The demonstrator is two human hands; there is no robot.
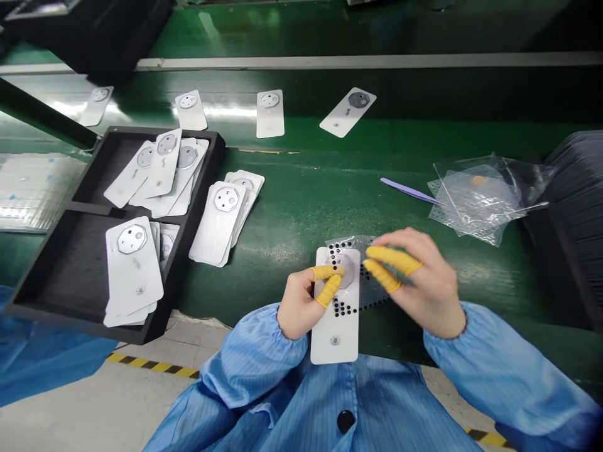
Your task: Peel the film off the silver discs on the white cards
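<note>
In front of my body is a white phone back panel [335, 336] with a round camera area near its top. Over its upper part lies a clear sheet with black dots [346, 307], reaching past the panel's right edge. My left hand [306, 301], in yellow finger cots, pinches the sheet over the camera area. Just right of the panel, my right hand [414, 276] has its cotted thumb and finger drawn together beside the sheet; anything between their tips is too small to make out.
A black two-part tray [51, 263] at left holds several white panels. A stack of panels [219, 220] lies beside it, and more panels [270, 113] lie along the back. Purple tweezers [407, 189] touch clear plastic sheets [480, 201] at right. A black rack [577, 213] stands far right.
</note>
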